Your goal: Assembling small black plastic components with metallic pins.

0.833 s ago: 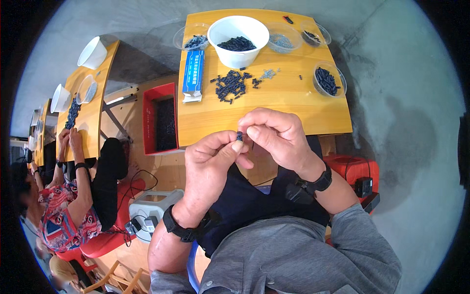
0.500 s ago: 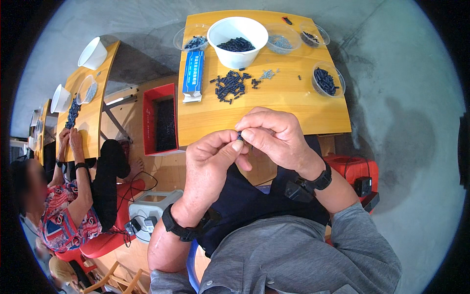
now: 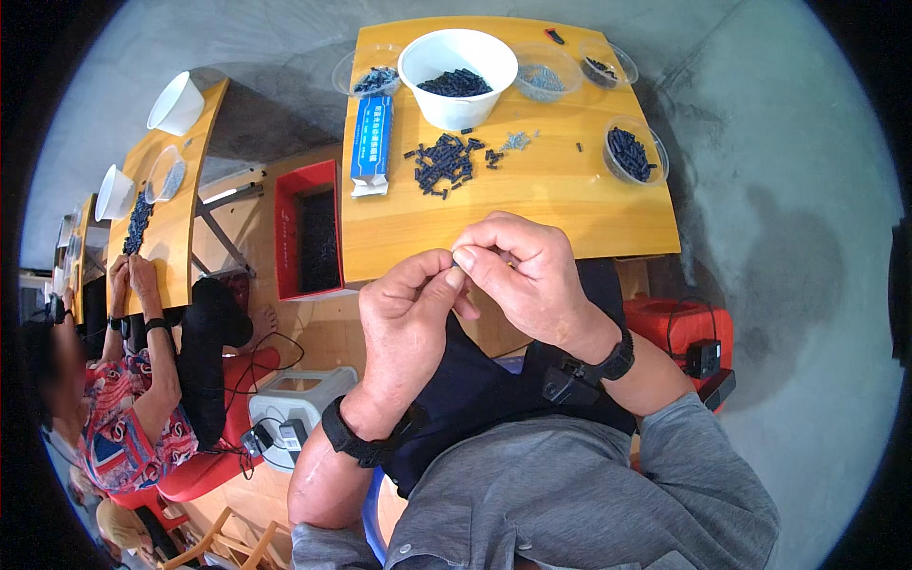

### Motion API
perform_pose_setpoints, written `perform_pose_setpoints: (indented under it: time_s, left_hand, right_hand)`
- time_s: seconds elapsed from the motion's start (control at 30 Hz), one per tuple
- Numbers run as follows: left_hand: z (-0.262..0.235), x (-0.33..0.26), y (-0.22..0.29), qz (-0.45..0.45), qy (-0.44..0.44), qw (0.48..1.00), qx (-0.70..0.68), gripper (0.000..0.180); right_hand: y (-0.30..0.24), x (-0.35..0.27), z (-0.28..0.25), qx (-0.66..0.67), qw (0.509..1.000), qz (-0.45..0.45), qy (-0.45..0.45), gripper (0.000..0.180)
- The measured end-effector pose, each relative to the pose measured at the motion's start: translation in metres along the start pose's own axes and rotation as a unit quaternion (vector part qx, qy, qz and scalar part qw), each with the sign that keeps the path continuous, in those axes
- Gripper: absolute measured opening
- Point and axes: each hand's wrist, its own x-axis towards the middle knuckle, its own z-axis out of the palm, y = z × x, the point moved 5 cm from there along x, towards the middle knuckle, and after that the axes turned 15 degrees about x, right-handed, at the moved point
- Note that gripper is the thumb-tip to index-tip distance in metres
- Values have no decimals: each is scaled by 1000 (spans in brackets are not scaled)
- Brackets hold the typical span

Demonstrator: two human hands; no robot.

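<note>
In the head view we hold both hands together just in front of the near edge of the yellow wooden table point(image 3: 570, 214). Our left hand point(image 3: 408, 313) and right hand point(image 3: 527, 275) meet at the fingertips, and between them we pinch a tiny dark piece point(image 3: 457, 273). Only a sliver of it shows between the left thumb and the right forefinger, so we cannot tell its shape; it looks dark and very small. The other fingers of both hands curl inward, pressed close together.

On the table, well apart from our hands, lies a loose heap of small dark plastic pieces point(image 3: 442, 161). Behind it stands a white round bowl point(image 3: 458, 59) with more such pieces inside. Beside the heap lies a blue and white oblong box point(image 3: 371, 142). A clear round dish point(image 3: 635, 152) of dark pieces sits near the table's right edge.

To our left, a red open box point(image 3: 309, 233) stands beside the table. Farther left, another person in a patterned shirt point(image 3: 114, 437) sits at a second yellow table.
</note>
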Motion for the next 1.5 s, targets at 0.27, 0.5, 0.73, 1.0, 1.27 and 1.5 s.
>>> perform_pose_setpoints:
  time_s: [0.27, 0.5, 0.73, 1.0, 1.27, 1.5]
  left_hand:
    - [0, 3, 0, -1, 19, 1000, 12, 11]
    - [0, 3, 0, -5, 10, 1000, 22, 12]
    - [-4, 5, -6, -10, 26, 998, -48, 11]
    - [-1, 6, -3, 23, -23, 997, -74, 12]
    - [1, 5, -1, 10, -87, 993, -83, 13]
    - [2, 5, 3, 17, -118, 988, -95, 14]
  right_hand:
    - [6, 1, 2, 98, 990, 99, 13, 12]
    - [16, 1, 4, 207, 966, 155, 18, 12]
    - [27, 1, -7, 294, 920, 257, 28, 37]
    - [32, -6, 13, 345, 852, 377, -113, 64]
    - [35, -13, 16, 410, 780, 437, -178, 61]
    - [44, -24, 22, 494, 708, 454, -220, 55]
